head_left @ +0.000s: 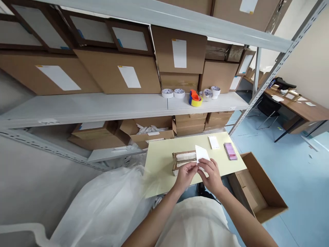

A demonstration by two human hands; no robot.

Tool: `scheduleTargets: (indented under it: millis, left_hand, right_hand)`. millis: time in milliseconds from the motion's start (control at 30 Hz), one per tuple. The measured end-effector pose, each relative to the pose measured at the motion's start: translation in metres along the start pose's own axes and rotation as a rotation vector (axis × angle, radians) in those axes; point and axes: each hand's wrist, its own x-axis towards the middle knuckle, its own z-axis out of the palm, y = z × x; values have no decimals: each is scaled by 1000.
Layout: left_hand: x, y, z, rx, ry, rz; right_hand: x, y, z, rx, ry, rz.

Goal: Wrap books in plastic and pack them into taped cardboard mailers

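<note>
Fingers (192, 167) pinch white slip (201, 153), carton (183, 160) beside

Smooth matt paper slip (201, 153) near; rough brown cardboard box (183, 158); matt pale-yellow tabletop (161, 164); glossy translucent plastic bag (108, 206) left; painted grey metal shelf (102, 106) far.

Pale yellow rectangular worktop (164, 161); white paper slip (201, 153); brown cardboard packet (183, 159); pink flat card (230, 151); light blue floor (295, 164); red-yellow-blue tape dispenser (195, 98).

Stockroom/packing area w/ office corner. Metal shelving (120, 106) stacked w/ labelled cardboard boxes (118, 73), tape rolls (173, 93) on the shelf, open carton (259, 192) on blue floor. Desk (300, 106) + chair (268, 106) at back right.
</note>
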Motion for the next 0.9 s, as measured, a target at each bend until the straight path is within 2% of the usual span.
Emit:
scheduleTargets:
  millis: [133,333,633,900]
  left_hand:
    - [-16,7,-3,-116,-35,-25]
    - [-29,8,-3,-229,-18,-67]
    - [-32,4,-2,-216,17,-108]
    - [-20,-3,-2,-110,123,-56]
  right_hand:
    - [1,-13,-1,44,40,77]
    - [-3,-21,-2,106,82,131]
    - [-8,-18,3,113,25,165]
    - [9,-2,12,237,-77,142]
